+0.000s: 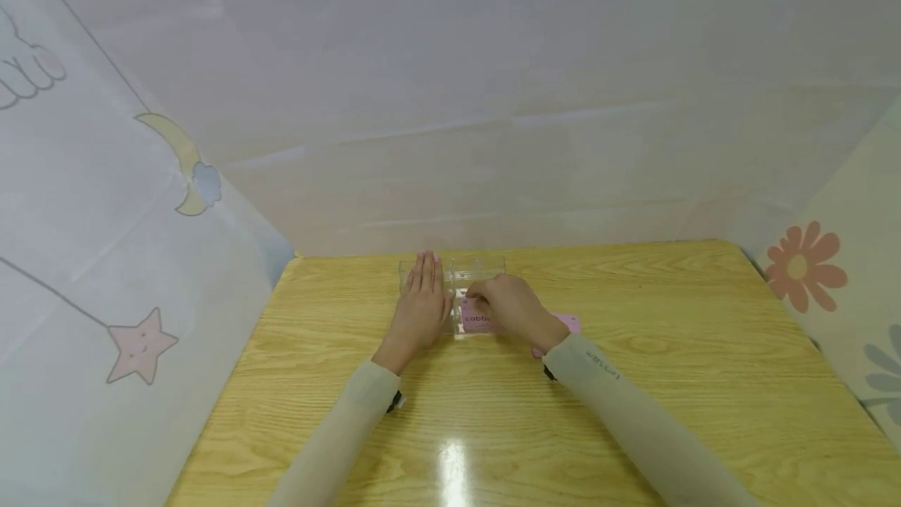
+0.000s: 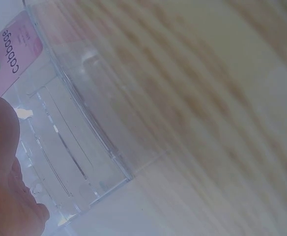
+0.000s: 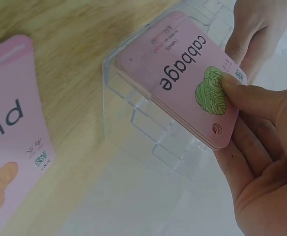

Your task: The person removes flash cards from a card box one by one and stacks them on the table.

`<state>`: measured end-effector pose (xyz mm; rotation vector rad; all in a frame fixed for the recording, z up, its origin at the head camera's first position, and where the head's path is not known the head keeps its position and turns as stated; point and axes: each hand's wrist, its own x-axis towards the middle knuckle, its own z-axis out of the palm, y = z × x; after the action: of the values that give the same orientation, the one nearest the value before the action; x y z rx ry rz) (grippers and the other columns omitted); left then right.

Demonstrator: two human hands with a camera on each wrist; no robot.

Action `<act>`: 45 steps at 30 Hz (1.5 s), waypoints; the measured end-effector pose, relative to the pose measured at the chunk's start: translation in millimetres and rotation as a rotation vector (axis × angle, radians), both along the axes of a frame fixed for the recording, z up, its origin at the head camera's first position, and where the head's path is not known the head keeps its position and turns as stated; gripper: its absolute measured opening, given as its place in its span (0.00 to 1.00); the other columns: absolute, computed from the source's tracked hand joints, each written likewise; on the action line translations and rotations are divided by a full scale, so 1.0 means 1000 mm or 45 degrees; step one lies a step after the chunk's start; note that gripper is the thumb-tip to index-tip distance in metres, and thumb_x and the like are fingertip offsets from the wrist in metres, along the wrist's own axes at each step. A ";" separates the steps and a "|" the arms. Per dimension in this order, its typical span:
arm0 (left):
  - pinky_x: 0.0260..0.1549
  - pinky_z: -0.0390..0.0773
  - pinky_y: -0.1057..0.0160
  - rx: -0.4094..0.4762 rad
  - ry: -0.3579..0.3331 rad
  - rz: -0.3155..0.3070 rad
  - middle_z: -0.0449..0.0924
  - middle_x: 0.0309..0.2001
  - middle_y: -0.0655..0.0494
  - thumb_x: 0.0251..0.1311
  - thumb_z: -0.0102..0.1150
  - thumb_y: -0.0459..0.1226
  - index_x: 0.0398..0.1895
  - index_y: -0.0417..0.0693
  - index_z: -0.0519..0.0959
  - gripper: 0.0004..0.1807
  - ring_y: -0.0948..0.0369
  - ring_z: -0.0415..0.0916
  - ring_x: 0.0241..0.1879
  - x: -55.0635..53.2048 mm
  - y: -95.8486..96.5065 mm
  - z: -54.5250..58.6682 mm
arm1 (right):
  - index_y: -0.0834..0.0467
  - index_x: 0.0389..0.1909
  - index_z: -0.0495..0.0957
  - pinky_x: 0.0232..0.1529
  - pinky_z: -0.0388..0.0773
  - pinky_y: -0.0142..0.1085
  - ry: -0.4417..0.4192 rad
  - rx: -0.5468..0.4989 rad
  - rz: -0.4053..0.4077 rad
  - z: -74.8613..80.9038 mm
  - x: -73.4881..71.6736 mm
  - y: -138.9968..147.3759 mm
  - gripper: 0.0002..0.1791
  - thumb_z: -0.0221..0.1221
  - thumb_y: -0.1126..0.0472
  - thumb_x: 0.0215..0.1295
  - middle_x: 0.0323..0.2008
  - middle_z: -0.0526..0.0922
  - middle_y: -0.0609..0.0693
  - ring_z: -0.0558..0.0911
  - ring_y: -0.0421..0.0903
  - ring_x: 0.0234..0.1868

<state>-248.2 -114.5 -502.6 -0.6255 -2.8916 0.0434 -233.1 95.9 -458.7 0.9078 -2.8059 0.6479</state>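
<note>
A small stack of pink cards (image 3: 148,64), the top one printed "cabbage" with a green cabbage picture, is pinched by my right hand (image 1: 512,305). In the right wrist view its thumb lies on the card face and its fingers are underneath. The cards' other end sits in a clear plastic tray (image 1: 479,264), which has ridged compartments. My left hand (image 1: 420,310) rests over the tray's left part with its fingers straight. In the left wrist view, bare compartments of the tray (image 2: 70,132) show beside that hand.
Another pink card (image 3: 15,123), its word partly cut off and ending in "nd", lies on the wood-grain table (image 1: 338,413) under my right wrist. A pale cloth wall (image 1: 493,139) rises behind the table. Printed side panels stand at left and right.
</note>
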 end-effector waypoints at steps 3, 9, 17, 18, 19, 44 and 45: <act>0.85 0.49 0.45 -0.012 0.007 0.001 0.38 0.85 0.32 0.85 0.34 0.50 0.84 0.30 0.40 0.40 0.40 0.41 0.86 -0.001 0.000 0.000 | 0.58 0.48 0.90 0.44 0.91 0.40 -0.027 -0.019 0.014 0.002 -0.001 0.001 0.10 0.69 0.64 0.68 0.43 0.94 0.52 0.92 0.47 0.40; 0.85 0.48 0.46 -0.010 0.004 0.005 0.36 0.85 0.33 0.85 0.34 0.50 0.84 0.30 0.41 0.40 0.40 0.42 0.86 -0.001 0.000 0.000 | 0.60 0.47 0.90 0.44 0.91 0.39 -0.062 -0.036 0.041 0.004 -0.002 0.002 0.09 0.69 0.65 0.68 0.43 0.93 0.53 0.92 0.47 0.39; 0.85 0.50 0.45 -0.001 0.016 0.002 0.39 0.85 0.32 0.85 0.35 0.49 0.83 0.30 0.42 0.40 0.39 0.42 0.86 -0.001 -0.001 -0.002 | 0.61 0.47 0.89 0.46 0.91 0.39 -0.117 -0.048 0.073 0.008 -0.002 0.003 0.09 0.67 0.66 0.69 0.46 0.93 0.55 0.93 0.49 0.43; 0.85 0.50 0.45 0.005 0.015 0.000 0.38 0.85 0.32 0.85 0.36 0.49 0.84 0.30 0.42 0.40 0.39 0.42 0.86 -0.001 -0.001 -0.002 | 0.61 0.48 0.89 0.46 0.91 0.39 -0.122 -0.049 0.076 0.008 -0.002 0.003 0.09 0.67 0.66 0.69 0.46 0.93 0.55 0.93 0.50 0.44; 0.85 0.50 0.45 0.012 0.013 -0.002 0.38 0.85 0.32 0.85 0.36 0.49 0.84 0.30 0.42 0.40 0.39 0.41 0.86 -0.001 -0.001 -0.002 | 0.62 0.48 0.89 0.46 0.91 0.39 -0.124 -0.050 0.080 0.009 -0.002 0.003 0.09 0.67 0.66 0.70 0.46 0.93 0.55 0.93 0.50 0.44; 0.85 0.48 0.44 -0.008 -0.009 -0.001 0.33 0.85 0.33 0.85 0.34 0.50 0.84 0.31 0.39 0.40 0.40 0.38 0.86 0.000 -0.001 -0.001 | 0.61 0.54 0.88 0.42 0.90 0.37 -0.110 -0.126 0.096 0.014 -0.006 0.015 0.12 0.61 0.65 0.75 0.46 0.93 0.55 0.90 0.42 0.35; 0.85 0.48 0.45 -0.008 -0.009 0.001 0.33 0.85 0.33 0.85 0.35 0.50 0.84 0.31 0.39 0.40 0.40 0.38 0.86 0.000 -0.001 -0.001 | 0.61 0.54 0.88 0.42 0.90 0.37 -0.114 -0.134 0.101 0.014 -0.006 0.015 0.12 0.61 0.65 0.75 0.46 0.93 0.55 0.90 0.42 0.35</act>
<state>-248.0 -115.6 -503.1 -0.6273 -2.8995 0.0500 -239.4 111.3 -444.3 0.9984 -2.7932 0.8595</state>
